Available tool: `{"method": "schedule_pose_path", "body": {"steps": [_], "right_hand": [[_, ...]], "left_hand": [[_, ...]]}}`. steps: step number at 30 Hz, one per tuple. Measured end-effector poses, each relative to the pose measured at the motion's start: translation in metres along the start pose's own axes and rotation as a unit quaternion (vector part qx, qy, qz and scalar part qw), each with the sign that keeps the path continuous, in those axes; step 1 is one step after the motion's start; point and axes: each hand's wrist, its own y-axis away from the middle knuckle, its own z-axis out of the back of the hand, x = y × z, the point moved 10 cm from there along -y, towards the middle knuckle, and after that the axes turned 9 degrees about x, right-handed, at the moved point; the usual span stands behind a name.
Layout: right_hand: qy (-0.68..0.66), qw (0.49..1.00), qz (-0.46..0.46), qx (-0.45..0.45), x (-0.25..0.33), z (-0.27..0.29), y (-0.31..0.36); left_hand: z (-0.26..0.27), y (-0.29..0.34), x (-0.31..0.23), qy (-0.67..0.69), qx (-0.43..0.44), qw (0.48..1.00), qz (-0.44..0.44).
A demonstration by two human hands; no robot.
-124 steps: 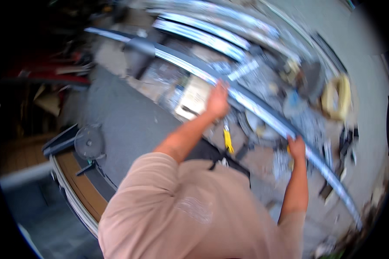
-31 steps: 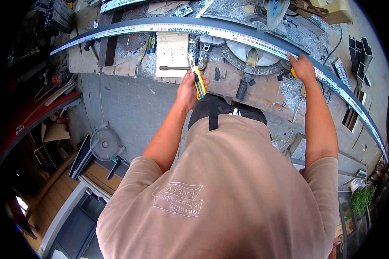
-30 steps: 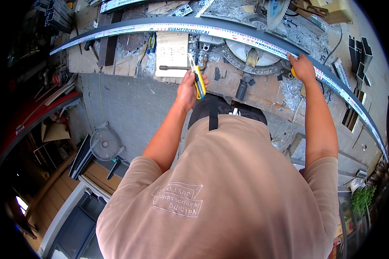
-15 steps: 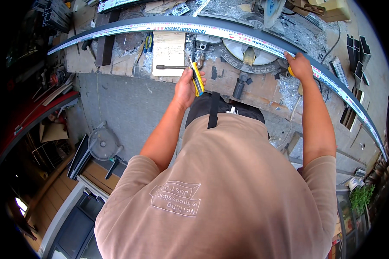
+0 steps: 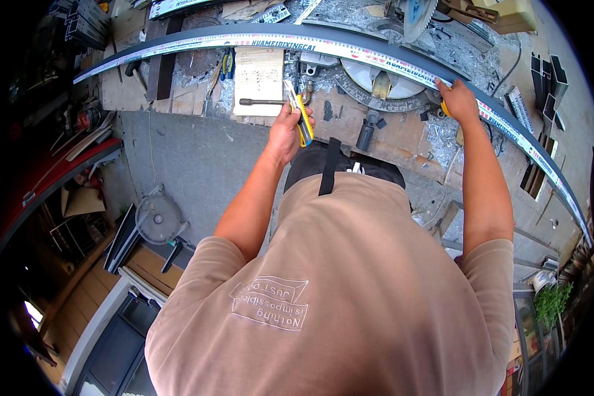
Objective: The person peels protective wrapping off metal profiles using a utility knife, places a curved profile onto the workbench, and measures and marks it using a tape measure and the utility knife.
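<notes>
My left hand (image 5: 285, 137) is closed around a yellow and black utility knife (image 5: 305, 124), its blade pointing up and away over the bench edge. Just beyond it lie a rusty socket wrench (image 5: 264, 102) and an open notebook (image 5: 257, 72) with handwriting. A long dark metal profile (image 5: 350, 47) with printed white film spans the bench from side to side. On the right, my right hand (image 5: 460, 103) grips the profile's near edge, thumb and fingers upon it. A small yellow thing (image 5: 445, 108) shows beneath that hand, mostly hidden.
Behind the profile stands a saw with a toothed blade (image 5: 418, 18); its round turntable (image 5: 386, 86) and handle (image 5: 369, 131) are in front. Metal shavings litter the workbench (image 5: 191, 96). Pliers (image 5: 228, 64) lie left of the notebook. Profile offcuts (image 5: 549, 82) stand at right, a fan (image 5: 160, 216) at lower left.
The knife in my left hand has tilted slightly, its blade showing more broadly and brightly. My right hand and the profile stay where they were.
</notes>
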Motion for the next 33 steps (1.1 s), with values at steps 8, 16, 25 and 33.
{"method": "schedule_pose_path", "body": {"steps": [8, 16, 25, 33], "right_hand": [[0.001, 1.0, -0.002, -0.007, 0.001, 0.0, 0.001], [-0.004, 1.0, 0.014, -0.007, 0.002, 0.001, 0.001], [-0.005, 1.0, 0.019, -0.013, -0.001, -0.001, -0.001], [-0.011, 1.0, 0.024, -0.016, 0.003, 0.0, 0.003]], "left_hand": [[-0.004, 0.003, 0.0, -0.016, -0.007, 1.0, 0.006], [0.013, 0.006, 0.022, -0.077, -0.036, 0.994, 0.069], [0.055, 0.041, 0.039, -0.365, -0.103, 0.919, 0.106], [0.102, 0.101, 0.069, -0.474, -0.168, 0.843, 0.192]]}}
